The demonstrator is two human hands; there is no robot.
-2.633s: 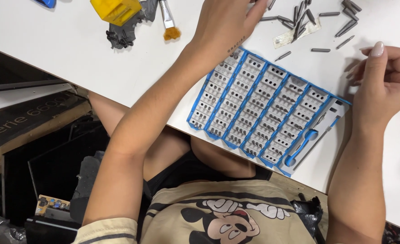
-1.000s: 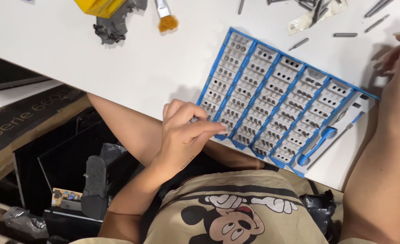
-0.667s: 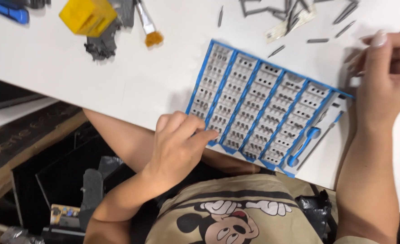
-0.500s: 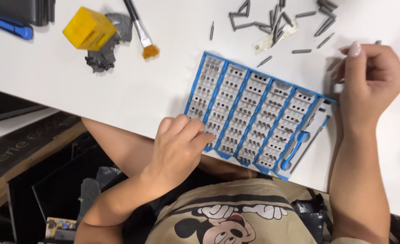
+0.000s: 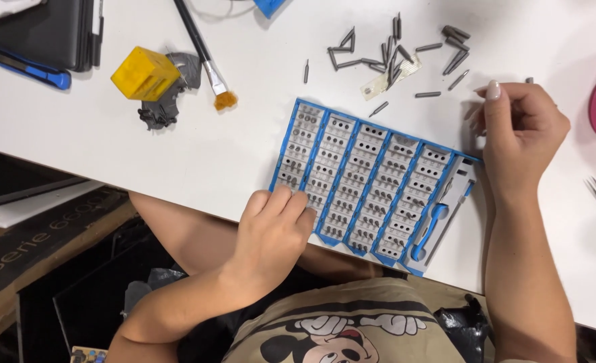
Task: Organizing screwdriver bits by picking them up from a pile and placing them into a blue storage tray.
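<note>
Here, seen from the head camera, one blue and grey bit tray (image 5: pixel 379 181) lies flat at the white table's (image 5: pixel 177 154) near edge, five columns of slots mostly filled, a blue-tipped driver in its side channel. The left hand (image 5: pixel 274 232) rests curled fingers on its near corner, gripping nothing. The right hand (image 5: pixel 520 134), loosely closed, sits beside the far corner near scattered loose bits (image 5: pixel 392 50).

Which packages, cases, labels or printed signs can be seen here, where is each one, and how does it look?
Bit case: open on the white table, flat rectangle, blue frame, grey rows of bits; left hand rests on its near corner, right hand beside its far end.
Yellow box: upper left, small cube, beside a brush.
Dark board: below the table edge at left, pale lettering.
Small pale label: among the loose bits.
</note>
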